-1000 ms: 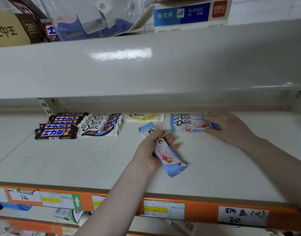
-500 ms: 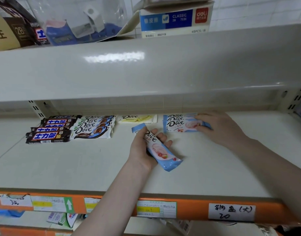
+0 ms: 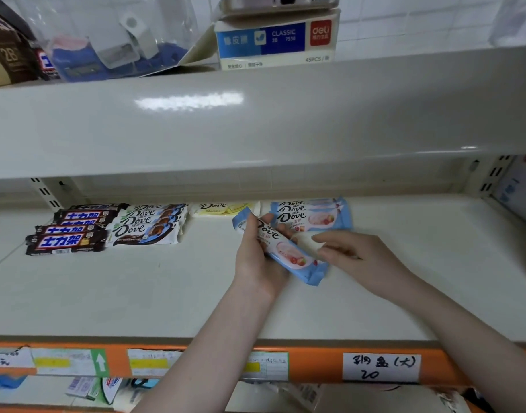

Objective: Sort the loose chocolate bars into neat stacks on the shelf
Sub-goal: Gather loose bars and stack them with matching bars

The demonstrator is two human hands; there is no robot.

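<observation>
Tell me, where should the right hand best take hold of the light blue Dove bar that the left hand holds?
Probably at the free near end of the light blue Dove bar, coming from the right. The left hand is wrapped around its far half, while the near end sticks out uncovered toward the right hand. The wrapper is long and flat, so thumb above and fingers below should suit it.

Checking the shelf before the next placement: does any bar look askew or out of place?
Only the blue Dove bar in the left hand: it sits diagonal, off the blue Dove stack behind it. The right hand is beside its end. The other stacks look tidy.
</observation>
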